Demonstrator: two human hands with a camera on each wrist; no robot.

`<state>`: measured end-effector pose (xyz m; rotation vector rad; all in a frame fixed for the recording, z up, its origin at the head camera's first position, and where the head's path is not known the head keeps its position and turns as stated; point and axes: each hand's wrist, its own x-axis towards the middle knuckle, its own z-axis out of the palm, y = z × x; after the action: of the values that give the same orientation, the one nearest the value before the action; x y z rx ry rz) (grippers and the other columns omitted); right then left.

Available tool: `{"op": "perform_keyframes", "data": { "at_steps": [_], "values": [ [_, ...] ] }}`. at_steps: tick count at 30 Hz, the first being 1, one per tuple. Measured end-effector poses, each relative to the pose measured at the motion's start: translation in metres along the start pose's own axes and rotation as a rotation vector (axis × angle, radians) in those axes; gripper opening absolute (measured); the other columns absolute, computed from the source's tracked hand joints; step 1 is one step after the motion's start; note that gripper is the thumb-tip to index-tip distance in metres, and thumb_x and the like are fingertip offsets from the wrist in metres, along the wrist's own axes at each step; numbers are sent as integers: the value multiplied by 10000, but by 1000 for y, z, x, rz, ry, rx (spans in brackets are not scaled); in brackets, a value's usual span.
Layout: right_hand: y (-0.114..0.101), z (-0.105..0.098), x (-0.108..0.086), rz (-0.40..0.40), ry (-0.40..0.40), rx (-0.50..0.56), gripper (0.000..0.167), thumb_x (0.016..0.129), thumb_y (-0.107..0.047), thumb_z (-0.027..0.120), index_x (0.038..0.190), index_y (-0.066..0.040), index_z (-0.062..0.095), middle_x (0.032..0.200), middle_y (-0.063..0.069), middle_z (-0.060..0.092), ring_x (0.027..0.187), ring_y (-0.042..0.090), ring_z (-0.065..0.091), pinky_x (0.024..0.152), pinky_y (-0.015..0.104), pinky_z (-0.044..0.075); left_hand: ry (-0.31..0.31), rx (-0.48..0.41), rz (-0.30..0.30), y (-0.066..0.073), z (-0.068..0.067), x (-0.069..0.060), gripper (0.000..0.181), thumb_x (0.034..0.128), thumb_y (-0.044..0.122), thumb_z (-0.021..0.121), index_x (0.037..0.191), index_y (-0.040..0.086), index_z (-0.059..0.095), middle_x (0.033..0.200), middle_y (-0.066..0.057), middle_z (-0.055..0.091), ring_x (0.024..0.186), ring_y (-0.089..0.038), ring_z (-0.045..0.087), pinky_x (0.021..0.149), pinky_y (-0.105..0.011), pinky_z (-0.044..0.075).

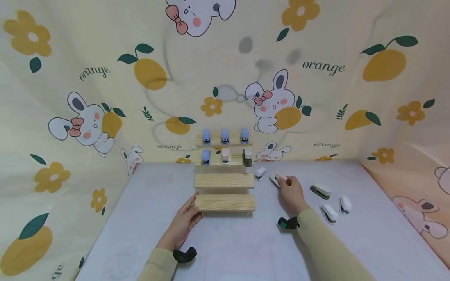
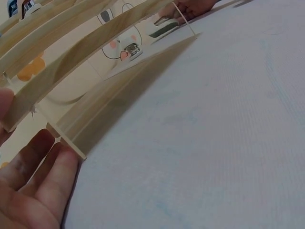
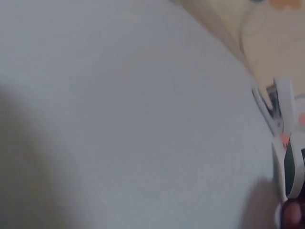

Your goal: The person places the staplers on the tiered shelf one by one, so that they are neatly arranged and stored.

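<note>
My left hand (image 1: 182, 224) holds the left end of the lowest tier of a stepped wooden rack (image 1: 225, 203). In the left wrist view, the thumb lies at the plank's end while the fingers (image 2: 57, 176) touch the side support. To the right of the rack, my right hand (image 1: 293, 194) pinches a pink-and-white stapler (image 1: 275, 178) by its rear end, at the table surface. A smaller white stapler (image 1: 260, 173) lies between that stapler and the rack. Blue staplers (image 1: 224, 136) line the top tier; below stand a blue one (image 1: 205, 157), a pink one (image 1: 225, 156) and a dark green one (image 1: 247, 157).
Right of my right hand lie a green-and-white stapler (image 1: 320, 191) and two white staplers, one nearer (image 1: 329, 213) and one farther right (image 1: 345, 205). Behind the white-covered table (image 1: 151, 187) hangs a printed cloth (image 1: 211, 54) with rabbits and oranges, which also covers both sides.
</note>
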<state>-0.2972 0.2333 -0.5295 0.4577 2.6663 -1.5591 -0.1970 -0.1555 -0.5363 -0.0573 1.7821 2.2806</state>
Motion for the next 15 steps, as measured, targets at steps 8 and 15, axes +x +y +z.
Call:
{"op": "perform_keyframes", "data": {
  "at_steps": [8,15],
  "values": [
    [-11,-6,-26,-79,-25,31,517,1018,-443,401,1355,-51,377,1333,179,460,1145,294,491,926,428,475,-8,-10,-4,-4,1,3,580,1004,178,511,1535,200,278,1584,-126,184,1360,-268,361,1059,-376,386],
    [-28,-11,-58,-263,-2,75,525,1003,-455,443,1343,-58,410,1319,180,521,1149,285,540,929,434,491,6,-2,12,-2,1,3,588,1002,180,515,1538,185,273,1584,-149,173,1364,-290,352,1056,-388,391]
  ]
}}
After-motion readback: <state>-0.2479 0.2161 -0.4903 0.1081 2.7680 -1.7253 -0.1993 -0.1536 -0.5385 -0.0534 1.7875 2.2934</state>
